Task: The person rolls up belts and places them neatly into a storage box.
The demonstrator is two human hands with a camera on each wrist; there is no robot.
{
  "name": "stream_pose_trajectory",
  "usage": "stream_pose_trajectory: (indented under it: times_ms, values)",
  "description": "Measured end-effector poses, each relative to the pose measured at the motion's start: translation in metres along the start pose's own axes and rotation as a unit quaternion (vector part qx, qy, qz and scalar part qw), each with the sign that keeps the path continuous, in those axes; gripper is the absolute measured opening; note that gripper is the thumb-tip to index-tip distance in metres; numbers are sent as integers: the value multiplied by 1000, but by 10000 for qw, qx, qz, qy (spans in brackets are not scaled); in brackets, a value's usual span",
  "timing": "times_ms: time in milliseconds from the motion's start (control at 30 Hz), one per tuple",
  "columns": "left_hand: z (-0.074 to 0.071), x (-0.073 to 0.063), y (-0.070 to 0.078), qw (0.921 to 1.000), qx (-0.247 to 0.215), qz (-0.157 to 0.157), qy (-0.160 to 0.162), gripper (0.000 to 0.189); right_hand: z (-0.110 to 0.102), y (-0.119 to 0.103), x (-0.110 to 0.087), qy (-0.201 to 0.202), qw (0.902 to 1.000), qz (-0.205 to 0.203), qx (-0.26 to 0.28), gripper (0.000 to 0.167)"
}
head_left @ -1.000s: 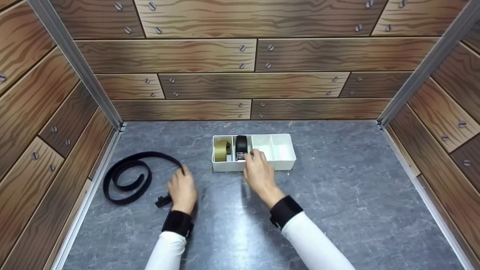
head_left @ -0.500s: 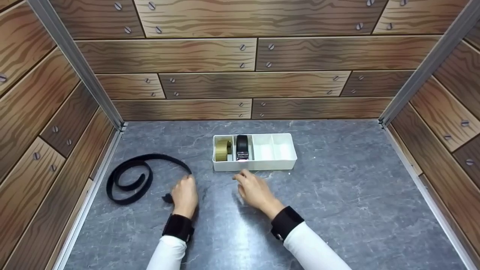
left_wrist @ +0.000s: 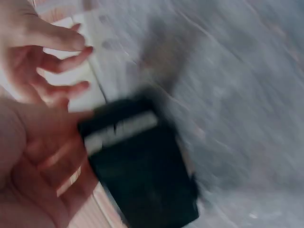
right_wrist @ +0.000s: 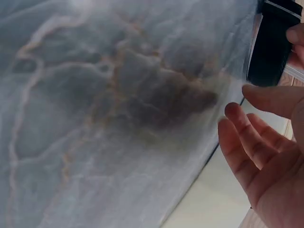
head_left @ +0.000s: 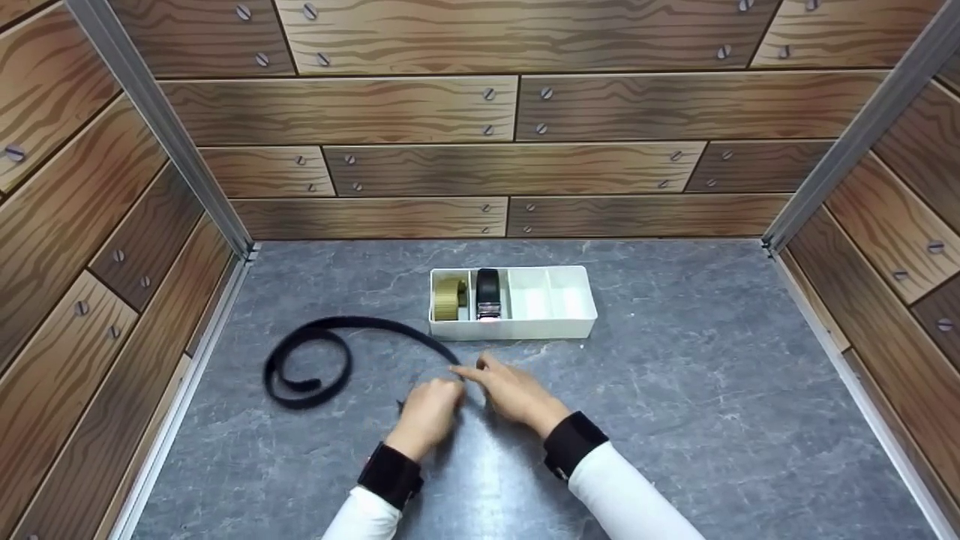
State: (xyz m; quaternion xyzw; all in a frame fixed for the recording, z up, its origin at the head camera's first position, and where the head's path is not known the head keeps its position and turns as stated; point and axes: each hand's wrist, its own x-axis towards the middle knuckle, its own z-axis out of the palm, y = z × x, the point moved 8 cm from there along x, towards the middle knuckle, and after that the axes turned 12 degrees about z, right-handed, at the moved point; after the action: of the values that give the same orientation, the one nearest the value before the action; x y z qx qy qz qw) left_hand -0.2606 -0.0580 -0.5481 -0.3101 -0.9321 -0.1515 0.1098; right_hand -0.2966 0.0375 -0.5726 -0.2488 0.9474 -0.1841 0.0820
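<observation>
A long black belt (head_left: 373, 322) lies in a loose spiral on the left side of the floor, one end running to the hands. My left hand (head_left: 427, 416) grips that end. In the left wrist view its dark buckle (left_wrist: 145, 175), with a pale bar across it, sticks out from the fingers, blurred. Right beside it is my right hand (head_left: 517, 394), fingers loosely extended and thumb apart. In the right wrist view a gap shows between its thumb and fingers, with the dark belt end just above the thumb.
Behind the hands stands a white divided box (head_left: 525, 330). An olive-gold roll (head_left: 448, 300) sits in its left compartment, and a black rolled belt (head_left: 488, 289) with a shiny buckle beside it. Wood-patterned walls (head_left: 420, 169) enclose the grey marbled floor (head_left: 697, 375).
My right hand has drawn back from the box toward me. My left hand has moved right with the belt end, dragging the spiral along, and the two hands are now close together.
</observation>
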Motion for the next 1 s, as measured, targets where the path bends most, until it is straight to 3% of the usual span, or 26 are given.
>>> stream_pose_trajectory:
  times_ms: [133, 233, 333, 433, 533, 633, 800, 1000]
  values:
    - [7, 3, 23, 9965, -396, 710, -178, 22, 3, 2, -2, -21, 9997, -180, -173, 57]
    - [9, 4, 26, 9929, -880, 758, -255, 16, 2, 4, -4, 93, 9993, -327, -158, 38]
    - [3, 3, 8, 9964, -786, 302, -49, 8, 1, 6, -6, 152, 9987, -459, -142, 23]
    - [-16, -5, -24, 9975, 102, -525, 454, 9, -2, 11, -11, -74, 9992, -388, -26, 17]
    - [-33, -21, -57, 9784, 971, -1614, 846, 14, -5, 19, -17, -425, 9988, -183, 187, 14]
    - [-34, -37, -79, 9626, 1074, -2393, 679, 13, -9, 31, -24, -695, 9969, -34, 361, 13]
    - [-16, -47, -92, 9617, 546, -2685, 32, 12, -18, 48, -37, -895, 9941, -81, 614, 14]
    - [-12, -51, -90, 9637, 65, -2663, -196, 12, -42, 87, -54, -961, 9902, 67, 1015, 18]
